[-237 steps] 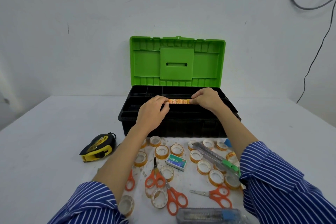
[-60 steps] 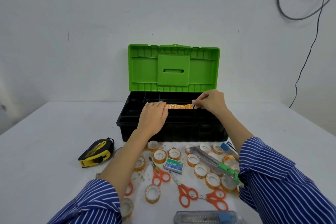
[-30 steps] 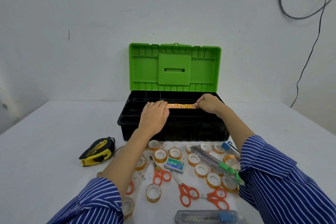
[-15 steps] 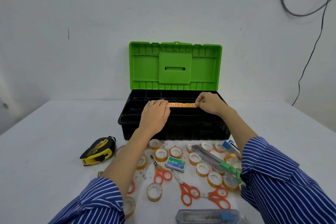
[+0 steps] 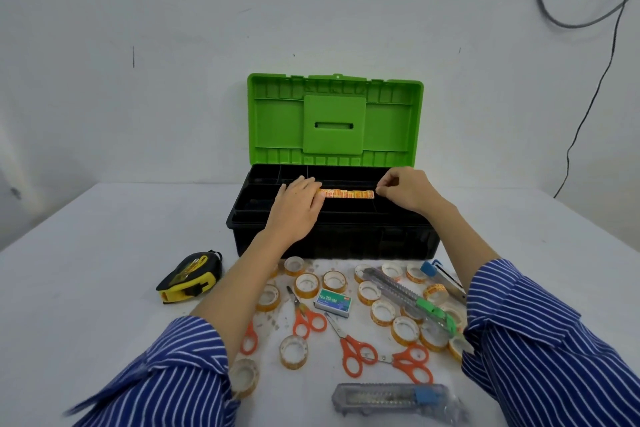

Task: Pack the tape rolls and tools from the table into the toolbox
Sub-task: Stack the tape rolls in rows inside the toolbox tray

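Toolbox [image 5: 332,239] sits on the white table [image 5: 86,288], green lid [image 5: 335,118] swung up against the wall, black tray exposed. A row of tape rolls [image 5: 347,194] lies on its side in the tray's middle compartment, orange edges showing. Left hand [image 5: 298,206] lies flat over the left end of that row, fingers straight and together, pressing on it. Right hand [image 5: 403,189] is at the right end of the row, fingers curled, thumb and forefinger pinched at the last roll; can't tell if they actually grip it. In front of the toolbox: loose tape rolls [image 5: 306,284] scattered, staple box [image 5: 333,302] among them, several orange scissors [image 5: 351,348], a green-slider utility knife [image 5: 412,300], and a grey cutter [image 5: 391,399] nearest the person. Yellow-black tape measure [image 5: 189,277] front-left of the toolbox, well apart from the rolls. Blue striped sleeves pushed up on both forearms.
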